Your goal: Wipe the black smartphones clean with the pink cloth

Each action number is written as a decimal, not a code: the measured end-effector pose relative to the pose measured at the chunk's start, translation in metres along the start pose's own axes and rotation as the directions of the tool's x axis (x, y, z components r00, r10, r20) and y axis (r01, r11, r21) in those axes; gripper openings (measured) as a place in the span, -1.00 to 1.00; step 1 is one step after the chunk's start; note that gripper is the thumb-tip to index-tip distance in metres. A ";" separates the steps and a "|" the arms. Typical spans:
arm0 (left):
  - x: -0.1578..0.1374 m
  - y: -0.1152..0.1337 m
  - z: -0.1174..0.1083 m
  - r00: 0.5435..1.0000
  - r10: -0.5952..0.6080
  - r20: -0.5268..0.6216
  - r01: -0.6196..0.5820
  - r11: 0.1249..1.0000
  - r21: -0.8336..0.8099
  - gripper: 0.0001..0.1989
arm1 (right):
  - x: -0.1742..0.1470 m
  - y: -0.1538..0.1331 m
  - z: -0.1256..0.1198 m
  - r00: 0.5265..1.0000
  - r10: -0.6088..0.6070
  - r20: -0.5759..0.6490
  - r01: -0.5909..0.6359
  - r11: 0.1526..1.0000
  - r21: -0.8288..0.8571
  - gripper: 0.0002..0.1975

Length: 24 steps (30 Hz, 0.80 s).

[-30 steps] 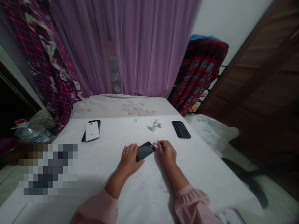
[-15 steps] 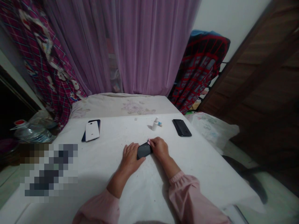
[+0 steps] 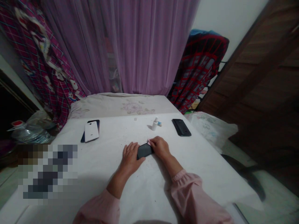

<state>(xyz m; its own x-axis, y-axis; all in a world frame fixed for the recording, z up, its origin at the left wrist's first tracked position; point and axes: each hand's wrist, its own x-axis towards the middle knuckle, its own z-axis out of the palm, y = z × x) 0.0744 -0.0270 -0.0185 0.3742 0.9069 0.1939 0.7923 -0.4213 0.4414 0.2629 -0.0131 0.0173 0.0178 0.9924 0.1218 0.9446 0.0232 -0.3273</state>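
Since half a second ago your hands have barely shifted. Your left hand (image 3: 130,159) lies flat, fingers spread, pinning the near-left end of the black phone (image 3: 144,150) to the counter (image 3: 205,168). Your right hand (image 3: 159,147) pinches a small pink piece (image 3: 148,142) at the phone's far edge. The phone's long axis runs from near-left to far-right. Farther off stand a small white bottle (image 3: 154,123), a white phone (image 3: 91,131) and a dark phone (image 3: 181,127).

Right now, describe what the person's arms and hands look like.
Both hands are bare: no gloves, and no rings or watch that I can make out. The left hand and right hand come out of loose pink sleeves with gathered, elastic-looking cuffs, pushed up the forearms. The left sleeve and right sleeve match.
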 end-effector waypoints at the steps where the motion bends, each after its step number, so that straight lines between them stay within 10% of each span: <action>1: 0.000 0.000 0.000 1.000 -0.001 0.007 0.001 1.000 0.003 -0.48 | 0.003 -0.002 -0.001 0.999 -0.034 0.009 0.034 0.999 0.003 -0.79; 12: 0.001 0.002 -0.003 0.999 -0.012 0.046 0.012 1.000 0.011 -0.45 | 0.004 -0.025 0.004 0.947 -0.317 0.042 0.319 0.945 -0.066 -0.78; 24: 0.001 0.003 -0.007 0.997 -0.011 0.075 0.008 0.999 0.037 -0.48 | -0.007 0.014 0.003 0.986 0.102 -0.132 -0.096 0.994 0.055 -0.73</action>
<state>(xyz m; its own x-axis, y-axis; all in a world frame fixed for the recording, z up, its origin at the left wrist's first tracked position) 0.0738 -0.0274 -0.0108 0.4009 0.9078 0.1228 0.8123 -0.4143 0.4106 0.2749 -0.0197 0.0086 0.1574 0.9648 0.2107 0.9190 -0.0651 -0.3888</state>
